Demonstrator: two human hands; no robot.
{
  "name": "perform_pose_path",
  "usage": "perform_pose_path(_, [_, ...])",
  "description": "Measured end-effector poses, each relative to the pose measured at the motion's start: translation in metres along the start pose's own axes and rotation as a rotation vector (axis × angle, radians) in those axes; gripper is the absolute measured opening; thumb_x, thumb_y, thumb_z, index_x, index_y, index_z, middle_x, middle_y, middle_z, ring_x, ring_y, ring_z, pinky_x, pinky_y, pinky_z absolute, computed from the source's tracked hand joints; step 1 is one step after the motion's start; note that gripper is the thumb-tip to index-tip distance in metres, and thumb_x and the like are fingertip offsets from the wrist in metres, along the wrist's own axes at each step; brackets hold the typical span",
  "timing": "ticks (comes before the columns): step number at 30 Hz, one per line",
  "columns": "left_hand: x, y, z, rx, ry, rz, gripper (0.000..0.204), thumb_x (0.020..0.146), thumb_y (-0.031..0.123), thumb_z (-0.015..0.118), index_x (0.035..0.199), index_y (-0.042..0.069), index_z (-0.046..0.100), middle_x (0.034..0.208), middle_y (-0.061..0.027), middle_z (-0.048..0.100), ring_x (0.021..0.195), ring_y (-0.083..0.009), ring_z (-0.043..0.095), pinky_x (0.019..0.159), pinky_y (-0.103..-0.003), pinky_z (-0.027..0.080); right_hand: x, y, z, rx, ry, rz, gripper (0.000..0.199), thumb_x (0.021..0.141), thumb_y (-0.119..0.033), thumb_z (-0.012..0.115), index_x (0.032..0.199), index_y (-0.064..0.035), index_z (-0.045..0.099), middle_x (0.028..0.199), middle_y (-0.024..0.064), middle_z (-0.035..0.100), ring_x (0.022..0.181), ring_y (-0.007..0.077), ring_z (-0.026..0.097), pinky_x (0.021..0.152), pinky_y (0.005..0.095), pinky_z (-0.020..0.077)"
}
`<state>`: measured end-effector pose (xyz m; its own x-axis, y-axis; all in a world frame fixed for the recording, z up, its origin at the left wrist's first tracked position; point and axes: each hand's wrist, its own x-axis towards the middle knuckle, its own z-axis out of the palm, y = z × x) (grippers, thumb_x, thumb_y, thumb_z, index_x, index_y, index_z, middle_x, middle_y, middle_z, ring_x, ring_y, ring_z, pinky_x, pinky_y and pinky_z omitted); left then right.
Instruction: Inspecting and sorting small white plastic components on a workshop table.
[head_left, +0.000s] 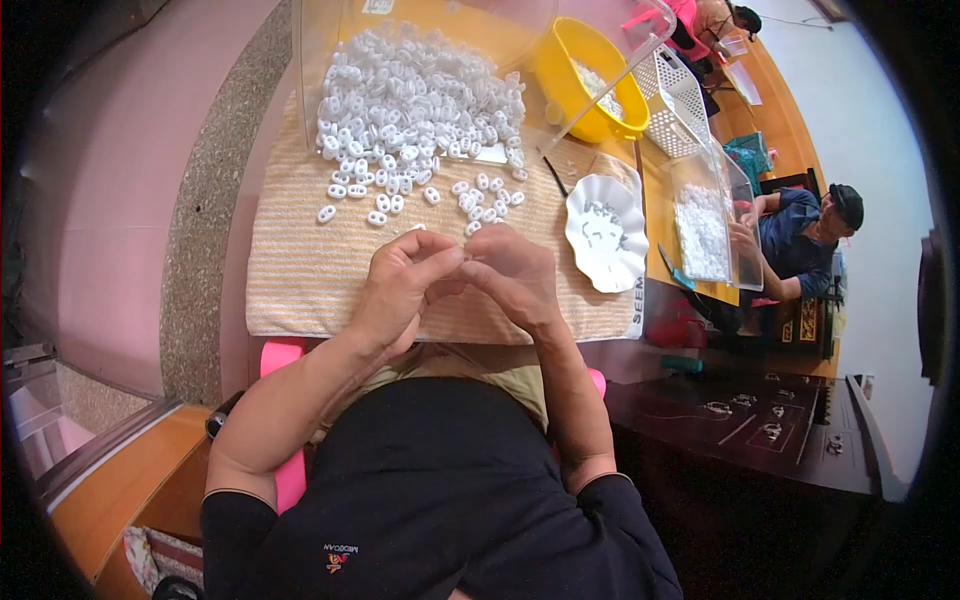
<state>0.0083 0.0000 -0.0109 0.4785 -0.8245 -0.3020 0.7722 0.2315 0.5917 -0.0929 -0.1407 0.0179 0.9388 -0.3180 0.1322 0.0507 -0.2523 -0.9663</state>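
The person's left hand (pixel 400 285) and right hand (pixel 515 275) meet over the near part of a striped beige towel (pixel 300 270) spread on the table. Both hands are curled, the fingertips of each pinched together and touching the other hand's; whatever small piece sits between them is hidden, so it cannot be told what they grip. Just beyond the knuckles lie scattered white plastic pieces (pixel 485 195), small oval parts with two holes, and behind those a big heap of the same pieces (pixel 415 100) spills out of a clear plastic box (pixel 320 60) lying on the towel's far side. To the right of the hands, on the towel's edge, stands a white scalloped dish (pixel 607 262) with a few small dark metal bits in it. A yellow bowl (pixel 560 75) sits behind it, next to a white basket (pixel 680 100). Farther right, another person (pixel 800 240) sits at a second clear box (pixel 705 225) of white parts.
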Motion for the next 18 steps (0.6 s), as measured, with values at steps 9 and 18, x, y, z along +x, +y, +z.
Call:
perform_pose_path(9, [0.001,0.005,0.0,-0.071,-0.081,-0.126,0.01,0.089,0.01,0.065,0.097,0.007,0.06,0.094,-0.0048,0.067,0.085,-0.0148,0.067,0.077,-0.028,0.054,-0.002,-0.003,-0.004,-0.067,0.008,-0.036,0.013,0.089,0.002,0.062,0.101,0.0027,0.064,0.099,0.0079,0.059,0.088,0.0125,0.06,0.076,0.024,0.0498])
perform_pose_path(18, [0.002,0.008,0.003,-0.044,-0.108,-0.188,0.009,0.088,0.007,0.068,0.093,0.008,0.06,0.088,-0.0021,0.065,0.078,-0.0113,0.065,0.073,-0.025,0.056,-0.006,0.008,-0.012,0.063,-0.032,0.003,0.017,0.089,0.0,0.061,0.105,0.0009,0.066,0.103,0.0086,0.059,0.094,0.0151,0.057,0.079,0.0269,0.0476])
